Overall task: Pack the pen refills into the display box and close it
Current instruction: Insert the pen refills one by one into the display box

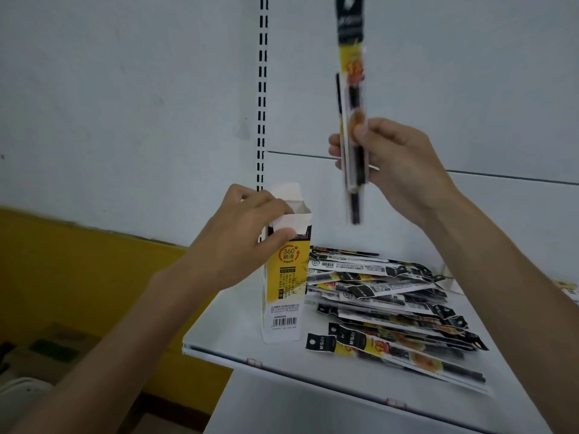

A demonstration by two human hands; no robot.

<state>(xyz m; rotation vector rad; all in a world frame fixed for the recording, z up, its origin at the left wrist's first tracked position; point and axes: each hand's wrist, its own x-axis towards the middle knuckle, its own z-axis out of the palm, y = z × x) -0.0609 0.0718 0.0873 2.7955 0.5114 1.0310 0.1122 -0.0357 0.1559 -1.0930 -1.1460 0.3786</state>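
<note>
Right now, seen from the head camera, the left hand [241, 236] grips the top of the display box [285, 292], with its fingers curled round the upper edge and the thumb pressed on the front flap [293, 222], which is folded outward. The box stands upright on a white shelf [232, 327], near the shelf's front left corner. Its top is open and a second flap sticks up at the back. Its front is yellow and white with a barcode low down. The right hand [398, 161] is raised above and to the right of the box and pinches a pack of pen refills [352, 89] between thumb and fingers. That pack hangs almost upright in the air, black header at the top and lower end pointing down, clear of the box opening and to its right; it is blurred. A loose pile of more packs [391, 302] lies flat on the shelf just beside the box on its right, overlapping and fanned at slightly different angles, with their black headers mostly toward the right. Behind the shelf rises a white back panel with a slotted metal strip [262, 89] running up it. To the left, lower down, is a yellow wall [78, 270].
</note>
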